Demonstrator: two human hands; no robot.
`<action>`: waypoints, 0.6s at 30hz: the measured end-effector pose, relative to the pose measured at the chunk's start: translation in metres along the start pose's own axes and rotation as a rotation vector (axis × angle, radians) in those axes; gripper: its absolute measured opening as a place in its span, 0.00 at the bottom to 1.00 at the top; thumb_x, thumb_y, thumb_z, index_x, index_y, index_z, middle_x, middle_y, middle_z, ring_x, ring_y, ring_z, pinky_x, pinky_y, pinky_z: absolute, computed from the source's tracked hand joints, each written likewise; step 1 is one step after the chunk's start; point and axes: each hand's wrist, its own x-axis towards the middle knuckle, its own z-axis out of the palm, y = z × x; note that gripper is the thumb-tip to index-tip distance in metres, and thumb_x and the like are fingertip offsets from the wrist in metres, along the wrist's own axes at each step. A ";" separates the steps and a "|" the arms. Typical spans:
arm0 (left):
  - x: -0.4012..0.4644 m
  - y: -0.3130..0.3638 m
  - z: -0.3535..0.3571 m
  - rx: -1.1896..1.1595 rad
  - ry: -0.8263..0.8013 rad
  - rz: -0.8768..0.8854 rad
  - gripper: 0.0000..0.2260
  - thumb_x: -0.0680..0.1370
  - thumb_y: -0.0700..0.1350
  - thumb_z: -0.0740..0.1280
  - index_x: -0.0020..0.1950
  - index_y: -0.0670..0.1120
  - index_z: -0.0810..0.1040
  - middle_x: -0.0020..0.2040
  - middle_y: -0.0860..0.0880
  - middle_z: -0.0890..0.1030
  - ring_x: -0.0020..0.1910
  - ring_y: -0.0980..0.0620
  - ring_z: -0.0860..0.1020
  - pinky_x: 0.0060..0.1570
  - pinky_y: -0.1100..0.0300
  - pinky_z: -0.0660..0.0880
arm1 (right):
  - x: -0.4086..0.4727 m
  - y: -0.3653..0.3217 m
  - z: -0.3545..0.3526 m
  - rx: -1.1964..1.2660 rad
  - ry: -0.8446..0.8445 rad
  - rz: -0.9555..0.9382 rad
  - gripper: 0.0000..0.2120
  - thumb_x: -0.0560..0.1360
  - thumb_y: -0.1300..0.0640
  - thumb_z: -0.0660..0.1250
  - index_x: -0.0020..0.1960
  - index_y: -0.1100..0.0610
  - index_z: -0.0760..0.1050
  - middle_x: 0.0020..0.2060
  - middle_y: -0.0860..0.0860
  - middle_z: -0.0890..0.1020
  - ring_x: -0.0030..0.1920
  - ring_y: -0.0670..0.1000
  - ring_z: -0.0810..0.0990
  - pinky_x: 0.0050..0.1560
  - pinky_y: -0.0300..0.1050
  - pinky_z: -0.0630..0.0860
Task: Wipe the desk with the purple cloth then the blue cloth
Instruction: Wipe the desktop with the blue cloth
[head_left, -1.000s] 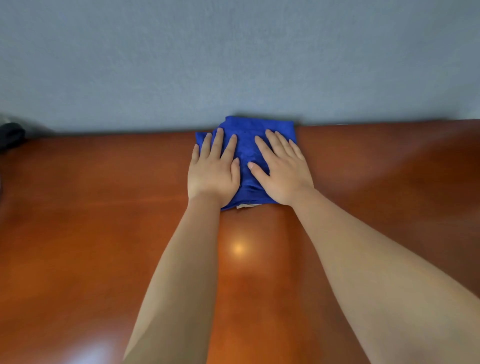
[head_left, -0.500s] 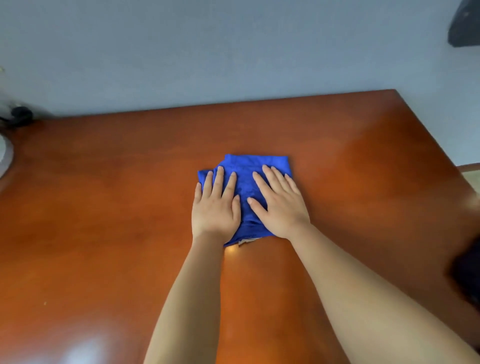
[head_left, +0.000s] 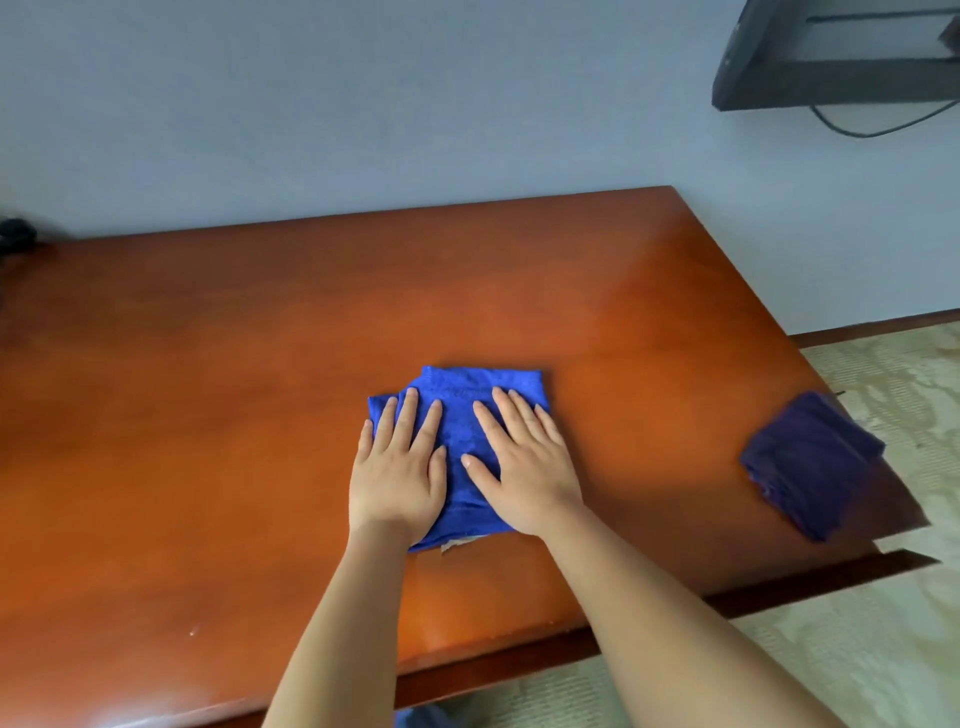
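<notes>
The folded blue cloth (head_left: 462, 410) lies flat near the middle of the reddish-brown wooden desk (head_left: 208, 415). My left hand (head_left: 397, 467) presses palm-down on its left half, fingers spread and straight. Beside it, my right hand (head_left: 524, 467) presses flat on the right half, thumb nearly touching the left hand. A small white tag peeks out under the cloth's near edge. The dark purple cloth (head_left: 810, 462) lies folded at the desk's right edge, partly overhanging it, away from both hands.
A grey wall runs behind the desk. A dark wall-mounted shelf (head_left: 831, 57) with a hanging cable (head_left: 883, 122) is at the top right. A small dark object (head_left: 15, 234) sits at the desk's far left. Pale patterned flooring (head_left: 909, 389) lies right of the desk.
Both hands have slid the blue cloth from the desk's far edge by the wall back towards me. The view has shifted, bringing the purple cloth and the desk's right edge into sight.
</notes>
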 end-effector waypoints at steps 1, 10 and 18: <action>0.002 0.000 0.000 -0.005 0.003 0.002 0.33 0.74 0.57 0.33 0.79 0.53 0.51 0.79 0.50 0.48 0.78 0.48 0.45 0.75 0.51 0.42 | 0.002 0.000 0.001 -0.002 0.010 0.001 0.34 0.76 0.36 0.43 0.78 0.51 0.56 0.78 0.51 0.54 0.77 0.50 0.50 0.75 0.46 0.40; 0.067 -0.010 -0.002 -0.040 0.011 0.029 0.32 0.75 0.57 0.35 0.79 0.53 0.51 0.79 0.51 0.47 0.78 0.49 0.44 0.75 0.51 0.41 | 0.063 0.014 -0.001 -0.029 0.027 0.017 0.34 0.76 0.36 0.43 0.78 0.50 0.56 0.78 0.51 0.55 0.77 0.50 0.51 0.76 0.48 0.42; 0.195 -0.037 -0.015 -0.033 0.010 0.056 0.34 0.73 0.58 0.31 0.79 0.55 0.47 0.79 0.51 0.44 0.78 0.50 0.41 0.75 0.52 0.40 | 0.188 0.029 -0.006 -0.071 0.024 0.071 0.35 0.75 0.36 0.38 0.78 0.50 0.53 0.78 0.51 0.52 0.78 0.49 0.48 0.77 0.49 0.43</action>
